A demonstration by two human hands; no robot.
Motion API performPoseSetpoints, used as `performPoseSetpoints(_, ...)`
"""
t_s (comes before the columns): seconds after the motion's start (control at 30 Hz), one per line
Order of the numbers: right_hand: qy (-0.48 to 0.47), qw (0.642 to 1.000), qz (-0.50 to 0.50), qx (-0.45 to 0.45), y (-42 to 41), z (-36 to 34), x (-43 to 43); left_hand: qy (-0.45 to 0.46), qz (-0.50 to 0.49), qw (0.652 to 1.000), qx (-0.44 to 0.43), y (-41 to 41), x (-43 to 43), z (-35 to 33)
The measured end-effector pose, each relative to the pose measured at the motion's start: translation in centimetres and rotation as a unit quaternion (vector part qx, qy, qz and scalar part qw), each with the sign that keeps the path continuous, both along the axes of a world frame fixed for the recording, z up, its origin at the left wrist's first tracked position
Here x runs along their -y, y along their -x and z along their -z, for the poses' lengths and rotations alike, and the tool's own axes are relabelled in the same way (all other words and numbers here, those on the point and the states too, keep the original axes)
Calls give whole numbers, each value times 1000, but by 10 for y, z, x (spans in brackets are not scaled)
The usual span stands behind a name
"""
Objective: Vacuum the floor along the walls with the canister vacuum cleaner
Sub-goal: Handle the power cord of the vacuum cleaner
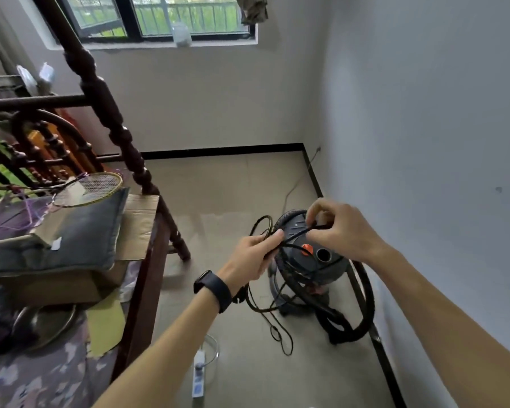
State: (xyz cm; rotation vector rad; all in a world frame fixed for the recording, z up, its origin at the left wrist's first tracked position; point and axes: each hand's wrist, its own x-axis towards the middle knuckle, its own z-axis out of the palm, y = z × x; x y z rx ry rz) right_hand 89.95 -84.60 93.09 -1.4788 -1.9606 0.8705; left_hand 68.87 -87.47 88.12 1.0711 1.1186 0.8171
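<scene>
Hands (left (pixel 252 257), right (pixel 340 231)) around cord (pixel 296 234)

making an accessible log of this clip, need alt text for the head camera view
A person's left hand grips loops of a black power cord and the right hand pinches a strand, above a canister vacuum on the floor by the wall. Its black hose curls beside it; a white power strip lies nearer.

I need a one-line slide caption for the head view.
Left hand and right hand hold the coiled black power cord above the canister vacuum cleaner beside the wall.
</scene>
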Motion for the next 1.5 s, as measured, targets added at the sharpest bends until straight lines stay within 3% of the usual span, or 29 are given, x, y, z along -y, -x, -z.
performPoseSetpoints(0.1,25,999,21,-37,-11,24,0,33,3,995,93,40,-1,-30)
performPoseSetpoints(0.23,85,979,166,-78,-35,81,8,63,-152,956,245,104,-13,-53)
performPoseSetpoints(0.37,255,944,197,-76,-22,142,17,92,-163,948,257,124,-24,-29)
performPoseSetpoints(0.43,319,918,186,-143,-10,154,22,124,-180,924,315,123,-27,-11)
performPoseSetpoints(0.53,380,895,152,-180,-3,157,36,151,-228,859,432,136,-36,5)
performPoseSetpoints(0.6,400,883,134,-204,-5,161,41,144,-266,834,461,147,-49,8)
performPoseSetpoints(0.7,427,850,115,-285,-5,168,31,122,-313,838,430,151,-71,11)
performPoseSetpoints(0.77,449,843,104,-279,-6,170,19,119,-346,829,423,149,-85,15)
performPoseSetpoints(0.83,434,870,84,-217,-10,172,6,118,-362,832,405,146,-99,20)
performPoseSetpoints(0.93,386,914,85,-89,-23,176,-17,102,-349,871,331,132,-114,24)
performPoseSetpoints(1.0,294,951,95,15,-31,184,-28,86,-335,888,302,116,-121,25)
performPoseSetpoints(1.07,162,977,131,35,-29,188,-36,68,-339,895,281,99,-129,26)
performPoseSetpoints(1.13,134,984,114,42,-17,179,-47,62,-329,912,236,77,-138,28)
performPoseSetpoints(1.23,226,956,-51,180,8,154,-73,57,-247,960,122,31,-144,33)
performPoseSetpoints(1.27,240,948,-97,187,17,144,-83,52,-210,974,67,17,-143,40)
performPoseSetpoints(1.33,251,956,-126,83,32,114,-103,33,-134,990,-35,-10,-139,52)
performPoseSetpoints(1.43,229,966,-76,-97,35,80,-135,48,-152,986,-55,-17,-141,62)
performPoseSetpoints(1.5,192,974,-62,-103,20,73,-154,70,-122,987,-82,-5,-151,59)
